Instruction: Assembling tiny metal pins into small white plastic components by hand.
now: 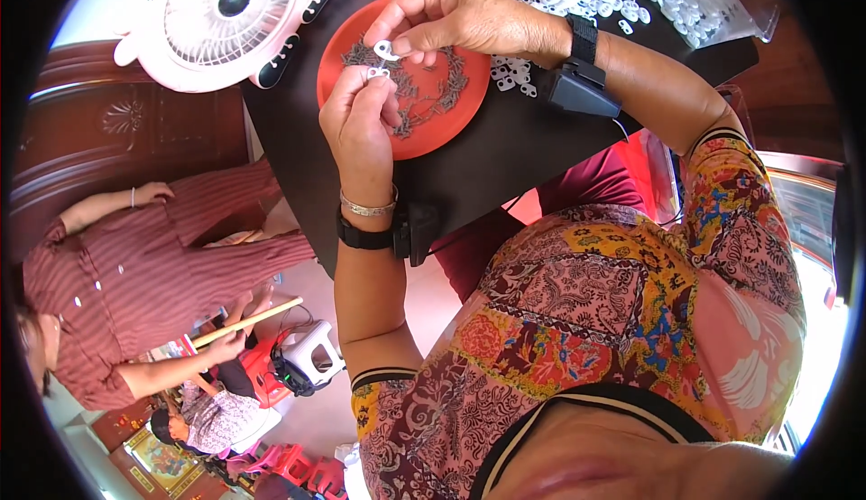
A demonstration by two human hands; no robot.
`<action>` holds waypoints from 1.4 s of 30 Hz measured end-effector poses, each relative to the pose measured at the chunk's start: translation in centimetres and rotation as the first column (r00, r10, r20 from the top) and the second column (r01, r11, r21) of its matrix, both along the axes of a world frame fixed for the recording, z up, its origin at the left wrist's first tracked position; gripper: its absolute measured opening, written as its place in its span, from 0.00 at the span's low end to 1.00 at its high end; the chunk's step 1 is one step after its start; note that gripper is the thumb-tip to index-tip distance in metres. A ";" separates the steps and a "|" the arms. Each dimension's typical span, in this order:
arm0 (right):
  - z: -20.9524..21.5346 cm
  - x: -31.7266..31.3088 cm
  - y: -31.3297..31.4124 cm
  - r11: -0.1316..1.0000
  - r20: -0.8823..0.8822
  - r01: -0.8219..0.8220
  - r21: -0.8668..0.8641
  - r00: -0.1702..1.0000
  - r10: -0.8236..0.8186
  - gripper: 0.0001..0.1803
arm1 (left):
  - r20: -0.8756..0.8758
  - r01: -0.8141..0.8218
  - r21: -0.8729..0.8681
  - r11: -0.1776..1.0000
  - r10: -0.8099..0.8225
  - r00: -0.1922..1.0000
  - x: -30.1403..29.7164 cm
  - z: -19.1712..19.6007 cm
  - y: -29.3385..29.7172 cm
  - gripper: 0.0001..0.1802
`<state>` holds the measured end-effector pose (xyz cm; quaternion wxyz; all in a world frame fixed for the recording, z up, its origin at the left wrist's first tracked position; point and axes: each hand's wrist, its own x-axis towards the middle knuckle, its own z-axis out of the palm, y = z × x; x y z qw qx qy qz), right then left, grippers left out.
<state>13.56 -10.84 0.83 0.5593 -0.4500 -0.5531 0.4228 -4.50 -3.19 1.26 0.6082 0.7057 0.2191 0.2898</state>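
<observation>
Pinched in thumb and fingers, 1 lower white piece point(378, 73) is in the left hand point(361, 121); the right hand point(451, 23) grips 1 upper white piece point(386, 50) just beside it. Whether the 2 touch, I cannot tell. Both are above a red plate point(424, 144) strewn with grey-brown bits point(448, 96), on a dark table point(298, 130).

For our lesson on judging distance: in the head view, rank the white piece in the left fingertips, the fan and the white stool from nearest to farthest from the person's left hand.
From the left hand:
1. White piece: held at its fingertips, over the red plate.
2. Fan: up and left.
3. White stool: lower left, beyond the table.
</observation>
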 end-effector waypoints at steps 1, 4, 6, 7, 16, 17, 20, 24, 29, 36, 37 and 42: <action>0.0 -0.1 -0.1 1.000 0.002 -0.001 0.004 1.000 0.001 0.13 | -0.006 -0.010 -0.004 1.000 0.010 1.000 -0.1 0.0 -0.1 0.09; 0.0 -0.4 -0.3 1.000 0.015 0.007 0.006 1.000 -0.007 0.13 | -0.007 -0.012 0.001 1.000 0.012 1.000 -0.2 -0.1 -0.3 0.09; -0.1 -0.4 -0.2 1.000 0.025 0.013 0.017 1.000 -0.013 0.13 | -0.004 -0.003 0.005 1.000 0.003 1.000 -0.1 -0.1 -0.2 0.09; -0.1 -0.4 -0.3 1.000 0.024 0.015 0.015 1.000 -0.016 0.13 | -0.007 0.007 0.004 1.000 -0.007 1.000 -0.1 0.0 -0.2 0.09; 0.2 -0.7 -0.2 0.989 0.178 0.055 0.139 0.981 -0.080 0.12 | -0.028 0.019 -0.032 0.999 -0.020 0.999 0.5 -0.4 0.1 0.10; 0.1 -0.6 -0.1 0.991 0.189 0.063 0.122 0.978 -0.085 0.12 | -0.025 0.014 -0.037 0.999 -0.015 1.000 0.6 -0.5 0.1 0.10; 0.2 -0.6 -0.1 0.993 0.196 0.075 0.096 0.976 -0.092 0.11 | -0.040 -0.002 -0.069 0.998 0.000 0.999 0.8 -0.5 0.0 0.10; -0.2 -0.4 0.2 0.986 0.277 0.059 0.158 0.956 -0.102 0.11 | -0.019 0.037 -0.113 0.993 -0.040 0.999 0.6 -0.9 0.4 0.10; 0.0 -0.8 -0.2 0.980 0.350 0.072 0.184 0.927 -0.134 0.11 | -0.042 0.045 -0.172 0.984 -0.053 0.998 0.7 -0.5 0.3 0.10; -0.2 -1.2 -0.2 0.953 0.357 0.173 0.249 0.898 -0.256 0.13 | -0.028 0.036 -0.224 0.974 -0.043 0.999 0.6 -0.3 0.2 0.11; -0.2 -1.2 -0.2 0.954 0.358 0.171 0.248 0.898 -0.255 0.13 | -0.019 0.035 -0.218 0.975 -0.040 0.999 0.6 -0.3 0.2 0.12; -0.1 -1.4 -0.4 0.939 0.455 0.174 0.297 0.839 -0.299 0.13 | 0.039 0.039 -0.196 0.980 -0.032 0.999 0.7 -0.5 0.2 0.12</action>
